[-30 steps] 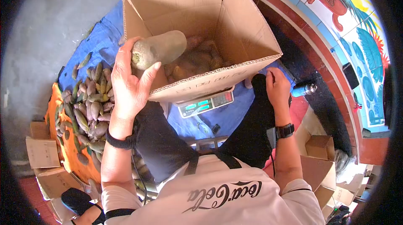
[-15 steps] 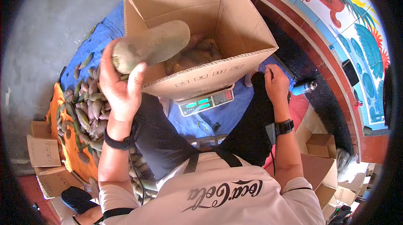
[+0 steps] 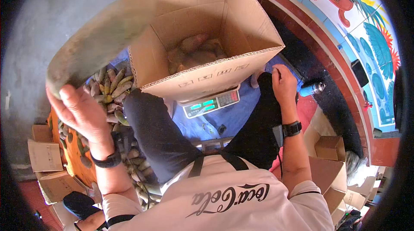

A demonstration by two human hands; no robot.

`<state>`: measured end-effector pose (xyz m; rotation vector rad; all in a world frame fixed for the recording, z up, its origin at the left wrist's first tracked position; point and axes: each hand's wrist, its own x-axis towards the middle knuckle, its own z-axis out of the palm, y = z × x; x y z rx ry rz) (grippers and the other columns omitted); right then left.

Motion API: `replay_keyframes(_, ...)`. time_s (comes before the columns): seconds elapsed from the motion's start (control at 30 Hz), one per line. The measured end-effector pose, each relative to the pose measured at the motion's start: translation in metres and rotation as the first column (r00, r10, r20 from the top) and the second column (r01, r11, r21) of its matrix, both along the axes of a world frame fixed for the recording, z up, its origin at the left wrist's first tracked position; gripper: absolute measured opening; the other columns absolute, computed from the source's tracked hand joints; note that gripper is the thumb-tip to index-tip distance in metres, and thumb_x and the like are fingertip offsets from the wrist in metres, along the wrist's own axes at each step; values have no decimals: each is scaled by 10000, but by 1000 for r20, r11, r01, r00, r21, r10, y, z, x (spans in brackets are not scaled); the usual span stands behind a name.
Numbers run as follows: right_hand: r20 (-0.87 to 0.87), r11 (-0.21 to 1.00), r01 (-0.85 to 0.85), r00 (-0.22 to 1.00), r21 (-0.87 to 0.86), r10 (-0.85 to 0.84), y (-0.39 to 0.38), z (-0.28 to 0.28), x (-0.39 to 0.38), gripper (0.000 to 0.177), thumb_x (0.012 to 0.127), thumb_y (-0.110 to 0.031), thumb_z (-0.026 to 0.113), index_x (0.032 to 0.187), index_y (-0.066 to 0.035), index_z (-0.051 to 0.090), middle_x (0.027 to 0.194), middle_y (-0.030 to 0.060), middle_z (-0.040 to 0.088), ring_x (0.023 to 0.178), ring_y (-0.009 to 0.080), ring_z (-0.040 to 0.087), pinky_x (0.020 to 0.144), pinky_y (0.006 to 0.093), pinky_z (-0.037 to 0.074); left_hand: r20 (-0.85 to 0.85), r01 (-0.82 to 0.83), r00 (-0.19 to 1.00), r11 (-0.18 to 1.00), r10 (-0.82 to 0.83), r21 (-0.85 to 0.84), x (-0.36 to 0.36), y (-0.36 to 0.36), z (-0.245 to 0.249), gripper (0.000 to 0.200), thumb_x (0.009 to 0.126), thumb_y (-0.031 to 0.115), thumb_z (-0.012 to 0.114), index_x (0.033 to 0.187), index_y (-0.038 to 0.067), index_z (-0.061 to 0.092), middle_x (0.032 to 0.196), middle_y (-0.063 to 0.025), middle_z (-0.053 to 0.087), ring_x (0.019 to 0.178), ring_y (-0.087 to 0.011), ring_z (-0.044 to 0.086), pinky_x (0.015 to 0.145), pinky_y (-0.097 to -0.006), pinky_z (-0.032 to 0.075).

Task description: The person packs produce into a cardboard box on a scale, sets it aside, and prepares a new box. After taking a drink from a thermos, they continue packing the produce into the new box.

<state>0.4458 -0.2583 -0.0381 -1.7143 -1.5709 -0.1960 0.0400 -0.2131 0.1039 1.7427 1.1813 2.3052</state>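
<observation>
A long, thick greenish-white radish (image 3: 97, 37), blurred by motion, is gripped at its lower end by my left hand (image 3: 82, 112). It is raised to the left of a tall open cardboard box (image 3: 207, 73), and its far end overlaps the box's left edge in view. Several reddish-brown roots (image 3: 196, 50) lie at the bottom of the box. Under the box is a digital scale (image 3: 211, 105) with lit green displays. My right hand (image 3: 283, 85) rests by my right knee, its fingers curled with nothing visible in them.
A heap of long green and pinkish roots (image 3: 112, 86) lies on the left, over blue and orange sheets (image 3: 86, 164). A blue bottle (image 3: 311, 89) lies right of my knee. Cardboard boxes (image 3: 330, 149) stand at lower right and lower left. A painted wall curves along the right.
My left hand has swung left and toward me with the radish, away from over the box opening. More of the box's contents now show. My right hand has hardly moved.
</observation>
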Motion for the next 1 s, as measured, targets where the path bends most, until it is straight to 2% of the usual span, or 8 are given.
replay_keyframes(0.03,-1,1000,8,1000,-4,-8,0,0,0,69,791,-63,563,843,-23,584,825,170,616,732,351,603,638,391,487,-111,-174,979,985,172,-7,-12,0,1,341,948,275,432,1115,-6,528,1039,-82,568,892,-170,542,773,-297,446)
replay_keyframes(0.13,17,1000,2,1000,2,-2,1,-2,1,68,793,-63,561,844,-24,584,832,171,617,735,352,603,638,391,488,119,6,993,996,4,-85,-29,-2,5,395,943,308,453,1149,-28,485,1111,-125,541,1004,-224,534,868,-352,435)
replay_keyframes(0.33,-2,1000,-16,1000,-17,16,6,-2,-4,84,800,-77,559,861,-28,591,852,162,623,754,349,605,656,396,487,133,110,987,983,-91,-148,-16,-3,0,425,910,281,534,1201,-16,443,1121,-110,538,1015,-187,526,876,-317,433)
replay_keyframes(0.4,22,1000,-5,1000,-25,5,7,-2,-4,92,808,-85,555,871,-30,594,860,161,625,760,350,605,663,395,487,69,20,998,967,-2,-255,0,-6,2,402,906,216,520,1221,-21,439,1115,-99,550,1008,-168,520,877,-291,413)
replay_keyframes(0.63,38,996,27,999,-89,-24,4,-3,-3,126,835,-108,542,913,-30,603,901,169,625,803,347,607,703,382,481,-257,299,890,907,-377,-297,43,18,-11,524,775,195,692,1175,-51,458,1009,-161,577,923,-219,572,828,-324,454)
replay_keyframes(0.73,43,994,25,999,-102,-21,3,-1,-3,127,835,-105,542,917,-28,599,905,169,622,818,342,606,712,383,477,-142,457,842,828,-521,-325,56,23,-10,496,777,193,694,1148,-47,469,981,-167,588,911,-225,588,808,-326,465)
replay_keyframes(0.8,80,994,10,997,-107,-1,3,-1,-2,127,853,-91,531,927,-6,591,903,174,619,808,322,610,715,359,476,-218,405,849,857,-482,-318,56,26,-11,490,780,191,694,1141,-48,465,973,-173,590,909,-226,596,779,-320,480)
replay_keyframes(1.0,53,988,42,998,-146,-35,6,-7,2,143,848,-128,533,919,-24,600,906,164,624,813,347,606,705,385,483,-16,516,839,805,-543,-293,67,44,-18,499,799,164,676,1188,-19,421,1053,-179,562,928,-224,593,777,-306,492)
